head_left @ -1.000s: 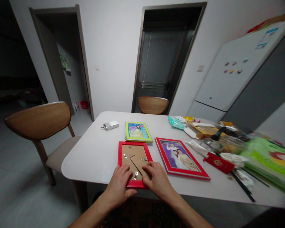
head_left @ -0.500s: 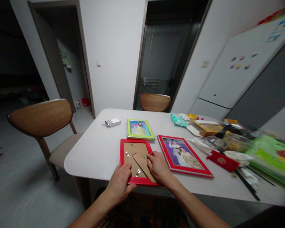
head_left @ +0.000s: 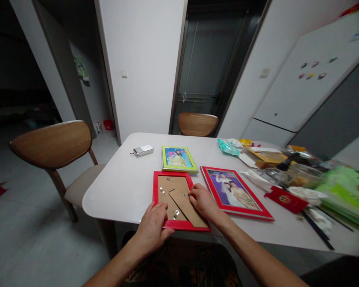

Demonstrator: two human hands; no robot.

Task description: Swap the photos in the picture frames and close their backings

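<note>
A red photo frame (head_left: 185, 228) lies face down at the table's near edge, its brown backing (head_left: 166, 184) and metal clips showing. My left hand (head_left: 154, 223) grips its lower left corner, thumb on the near edge and fingers over the left side. At the right side, my right hand (head_left: 204, 201) has its fingers bent together on a clip beside the stand flap (head_left: 185, 207). Behind lies a green photo frame (head_left: 179, 159), face up. To the right a second red frame (head_left: 235, 193) with a picture of people lies face up.
A small silver box (head_left: 143, 150) sits at the back left of the white table (head_left: 116, 187). Bags, papers, a red packet (head_left: 287, 198) and black strips crowd the right side. Wooden chairs stand left (head_left: 55, 143) and behind (head_left: 198, 124).
The view has shifted slightly. My right hand has moved a little off the stand flap, which shows more now. My left hand still holds the frame's corner.
</note>
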